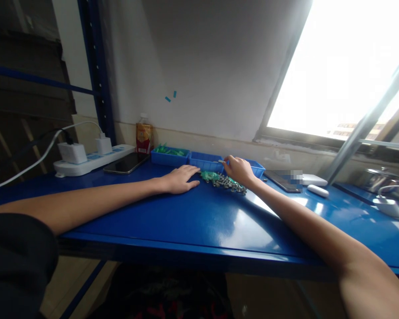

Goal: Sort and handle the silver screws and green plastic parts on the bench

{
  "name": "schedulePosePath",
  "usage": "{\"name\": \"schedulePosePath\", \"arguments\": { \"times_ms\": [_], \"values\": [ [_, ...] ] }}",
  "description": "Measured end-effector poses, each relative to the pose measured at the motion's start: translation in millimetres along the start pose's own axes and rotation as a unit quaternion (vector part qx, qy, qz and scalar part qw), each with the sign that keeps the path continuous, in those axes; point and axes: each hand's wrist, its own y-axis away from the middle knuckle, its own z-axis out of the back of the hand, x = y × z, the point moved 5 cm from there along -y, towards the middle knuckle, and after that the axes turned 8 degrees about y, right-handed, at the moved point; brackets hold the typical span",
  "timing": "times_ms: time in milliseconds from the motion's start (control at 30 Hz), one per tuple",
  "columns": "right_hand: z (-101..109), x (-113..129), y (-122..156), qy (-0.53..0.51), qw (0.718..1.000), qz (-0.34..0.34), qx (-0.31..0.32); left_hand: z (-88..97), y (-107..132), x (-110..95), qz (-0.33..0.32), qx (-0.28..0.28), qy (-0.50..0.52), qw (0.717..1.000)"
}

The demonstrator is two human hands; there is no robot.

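Note:
My left hand [182, 179] lies flat on the blue table, fingers stretched out beside a pile. That pile holds small grey metal pieces [233, 184], which look like screws or nuts, and green plastic pieces [209, 176] at its left. Above the pile, my right hand [239, 170] pinches a small thin light-coloured piece [220, 161] in front of the middle blue bin [204, 165]; its exact kind is too small to make out. Green strips fill the left blue bin [170, 158]. The right blue bin [257, 169] is partly hidden behind my right hand.
A power strip [86, 165] with plugs, a phone [126, 163] and a bottle [144, 136] stand at the left. To the right lie a dark flat device [282, 181], a white case [318, 191] and a metal pot [379, 179]. The wall runs behind the bins.

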Motion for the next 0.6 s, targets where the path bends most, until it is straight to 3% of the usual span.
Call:
{"name": "schedulePosePath", "arguments": {
  "times_ms": [133, 367, 600],
  "values": [
    [-4.1, 0.8, 0.2, -0.003, 1.000, 0.006, 0.010, -1.3, -1.4, 1.6, 0.015, 0.016, -0.006, 1.000],
    [-6.1, -1.6, 0.8, -0.017, 1.000, 0.005, 0.002, 5.0, 2.8, -2.7, 0.037, -0.017, -0.040, 0.998],
    [-6.5, 5.7, 3.6, -0.029, 1.000, 0.001, -0.004, -0.9, -0.8, 2.1, 0.003, -0.006, -0.014, 1.000]
  ]
}}
